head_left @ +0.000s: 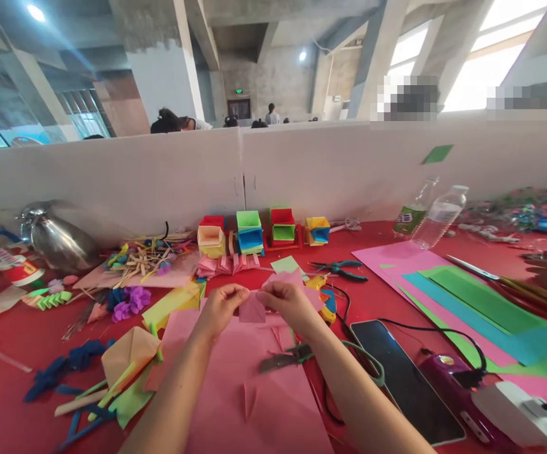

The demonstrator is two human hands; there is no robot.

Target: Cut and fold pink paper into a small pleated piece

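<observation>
My left hand and my right hand pinch the top edge of a small pink paper square between thumbs and fingertips. It is held just above a large pink paper sheet. Under my right wrist lie scissors with green handles, partly hidden by my forearm. Folded pink paper strips rest on the sheet nearer to me. Beyond my hands stand several small folded paper boxes in bright colours.
A dark phone and a purple power strip with cables lie at right. Pliers, coloured sheets and two bottles are farther back. At left are a steel jug and craft scraps. A white partition stands behind.
</observation>
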